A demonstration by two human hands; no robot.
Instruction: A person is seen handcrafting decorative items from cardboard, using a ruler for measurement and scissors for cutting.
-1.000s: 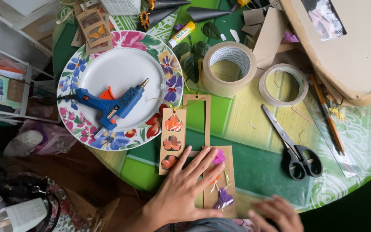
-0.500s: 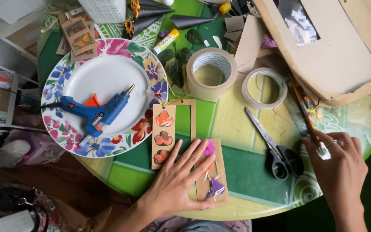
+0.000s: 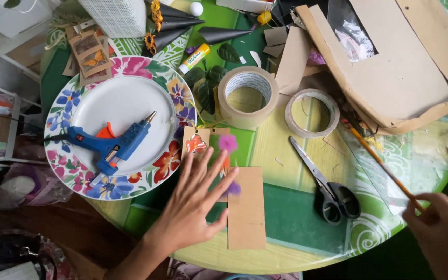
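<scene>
My left hand (image 3: 193, 207) flat, fingers spread, pressing cardboard strips (image 3: 246, 207) on the tabletop (image 3: 296, 228); right hand (image 3: 442, 233) grip closed on a thin brush (image 3: 382, 167); scissors (image 3: 327, 189) between them.

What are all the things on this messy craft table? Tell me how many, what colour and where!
glue gun: 1, blue with orange trigger, lying on the plate
plate: 1, white with flowered rim, left side of table
tape rolls: 2, a tan one at centre and a clear one to its right
scissors: 1, black handles, right of centre
cardboard cards: several, brown, under and beside the left hand
glue stick: 1, yellow, above the plate
paintbrush: 1, orange handle, right side
cardboard sheets: a pile, brown, top right
basket: 1, white, top edge
left hand: flat on the cards, fingers spread
right hand: grip on the paintbrush end
</scene>
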